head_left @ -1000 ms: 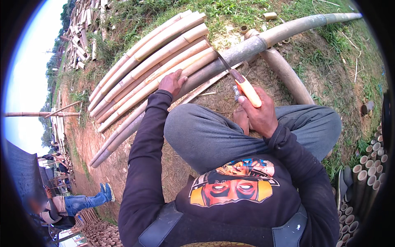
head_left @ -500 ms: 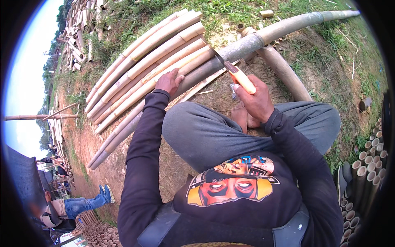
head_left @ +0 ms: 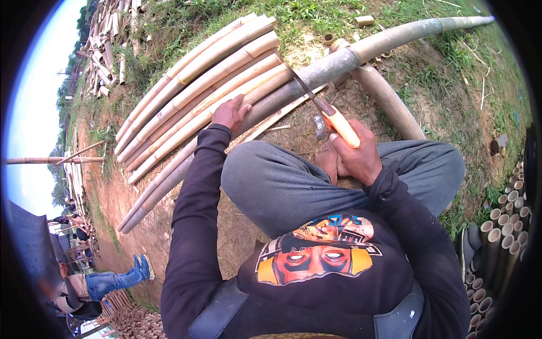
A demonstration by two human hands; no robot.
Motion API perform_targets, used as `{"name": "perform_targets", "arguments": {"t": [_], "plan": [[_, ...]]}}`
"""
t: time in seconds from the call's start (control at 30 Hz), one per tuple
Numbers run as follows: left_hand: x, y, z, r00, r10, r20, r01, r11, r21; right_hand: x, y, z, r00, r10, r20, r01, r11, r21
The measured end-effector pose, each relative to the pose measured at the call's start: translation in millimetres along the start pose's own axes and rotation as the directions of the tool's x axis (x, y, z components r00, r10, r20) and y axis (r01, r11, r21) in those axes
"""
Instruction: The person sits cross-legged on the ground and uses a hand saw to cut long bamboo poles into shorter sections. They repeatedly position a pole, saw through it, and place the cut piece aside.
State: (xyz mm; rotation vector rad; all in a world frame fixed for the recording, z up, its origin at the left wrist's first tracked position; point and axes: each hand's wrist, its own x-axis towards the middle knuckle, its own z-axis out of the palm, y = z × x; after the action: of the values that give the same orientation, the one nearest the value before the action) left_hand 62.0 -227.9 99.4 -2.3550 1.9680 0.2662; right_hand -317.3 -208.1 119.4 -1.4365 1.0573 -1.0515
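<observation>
My right hand (head_left: 361, 151) grips the orange-and-cream handle of a hand saw (head_left: 342, 129). The saw's thin blade slants up and left, across a long grey bamboo pole (head_left: 333, 63) and by the cut end of a pale bamboo pole (head_left: 265, 83). My left hand (head_left: 229, 114) is pressed on the bamboo with its fingers curled over it, left of the blade. More pale bamboo poles (head_left: 197, 93) of similar length lie side by side beyond that hand. Exactly where the teeth touch is too fine to make out.
A thick bamboo post (head_left: 389, 101) slants under the grey pole. A short bamboo offcut (head_left: 365, 20) lies in the grass. Stacked bamboo tubes (head_left: 511, 226) stand at the right, and a bamboo heap (head_left: 107, 51) at the far left. Another person (head_left: 107, 285) is at the lower left.
My right hand has drawn the saw back toward me and slightly right, so more of the blade shows on my side of the pole. My left hand stays on the bamboo.
</observation>
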Motion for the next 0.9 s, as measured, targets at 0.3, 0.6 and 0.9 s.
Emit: {"name": "perform_targets", "arguments": {"t": [0.3, 0.6, 0.9], "plan": [[0, 3, -1, 1.000, -0.008, 0.011, 0.008, 1.000, 0.017, -1, 1, -1, 0.988, 0.152, 0.010, -0.150, 0.983, -0.110], [-7, -1, -1, 0.999, 0.024, -0.036, -0.021, 0.997, 0.071, 43, 9, 13, 0.996, 0.083, -0.036, -0.079, 0.992, 0.103], [-83, 29, 10, 0.926, 0.357, 0.126, -0.374, 0.913, 0.164, -20, 69, -72, 0.991, 0.070, -0.112, -0.054, 0.988, 0.145]]}}
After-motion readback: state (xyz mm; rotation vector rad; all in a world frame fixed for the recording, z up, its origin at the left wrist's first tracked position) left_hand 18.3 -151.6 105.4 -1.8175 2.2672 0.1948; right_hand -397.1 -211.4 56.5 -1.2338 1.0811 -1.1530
